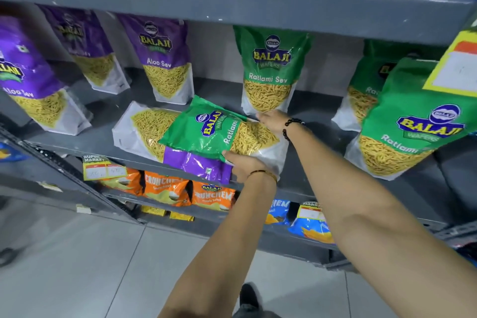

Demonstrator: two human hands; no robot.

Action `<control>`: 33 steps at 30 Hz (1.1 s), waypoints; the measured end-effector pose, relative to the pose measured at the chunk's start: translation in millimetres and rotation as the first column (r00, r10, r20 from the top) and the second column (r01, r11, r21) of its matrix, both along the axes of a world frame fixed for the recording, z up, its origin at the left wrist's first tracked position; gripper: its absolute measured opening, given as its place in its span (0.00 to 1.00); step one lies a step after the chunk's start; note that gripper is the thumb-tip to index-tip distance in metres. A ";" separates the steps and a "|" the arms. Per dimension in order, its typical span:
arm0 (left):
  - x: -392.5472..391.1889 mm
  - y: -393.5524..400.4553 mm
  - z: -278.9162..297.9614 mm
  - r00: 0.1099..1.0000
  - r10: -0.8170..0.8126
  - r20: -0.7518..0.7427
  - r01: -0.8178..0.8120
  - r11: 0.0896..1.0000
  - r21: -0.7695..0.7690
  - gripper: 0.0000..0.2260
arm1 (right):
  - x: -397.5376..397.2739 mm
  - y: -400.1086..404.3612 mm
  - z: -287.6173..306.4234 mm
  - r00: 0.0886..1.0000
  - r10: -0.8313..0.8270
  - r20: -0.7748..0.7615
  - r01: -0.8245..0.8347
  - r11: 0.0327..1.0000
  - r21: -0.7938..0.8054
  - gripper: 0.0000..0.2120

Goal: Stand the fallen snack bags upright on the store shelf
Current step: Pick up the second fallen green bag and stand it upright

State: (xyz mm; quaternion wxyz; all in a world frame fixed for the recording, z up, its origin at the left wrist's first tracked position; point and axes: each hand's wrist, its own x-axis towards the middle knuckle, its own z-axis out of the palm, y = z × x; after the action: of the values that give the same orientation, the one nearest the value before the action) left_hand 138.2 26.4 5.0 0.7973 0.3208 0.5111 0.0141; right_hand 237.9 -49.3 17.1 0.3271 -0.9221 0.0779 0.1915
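A green Ratlami Sev bag (216, 129) lies tilted on its side in the middle of the grey shelf (85, 134), resting on top of a fallen purple Aloo Sev bag (144, 131). My left hand (245, 165) grips the green bag's lower edge near its white bottom. My right hand (271, 120) holds the same bag at its far upper edge. Behind them a green Ratlami Sev bag (271, 67) stands upright.
Upright purple bags (165, 59) stand to the left and green bags (410, 121) to the right. A yellow price tag (456, 64) hangs at the right. Orange Crunchem bags (167, 188) and blue bags (312, 224) fill the lower shelf. The tiled floor is below.
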 end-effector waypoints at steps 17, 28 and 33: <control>-26.7 80.8 -28.1 0.794 -0.531 0.297 0.480 0.847 0.230 0.52 | -102.7 -2.5 1.6 0.919 -0.348 -0.186 0.363 0.559 0.746 0.23; -95.7 155.5 53.1 0.379 -0.807 0.453 0.735 0.559 0.383 0.18 | -216.4 18.9 4.4 0.971 -0.224 -0.090 0.141 0.223 0.965 0.27; -111.4 166.8 64.7 0.263 -0.834 0.486 0.774 0.483 0.410 0.16 | -246.3 12.1 22.7 0.976 -0.217 -0.025 0.068 0.194 0.979 0.27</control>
State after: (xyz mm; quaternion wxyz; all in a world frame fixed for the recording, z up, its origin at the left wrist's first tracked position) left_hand 26.8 193.2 69.7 0.7964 0.5443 -0.0244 -0.2622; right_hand -8.4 -37.2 39.8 0.8534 -0.5092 0.0055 0.1118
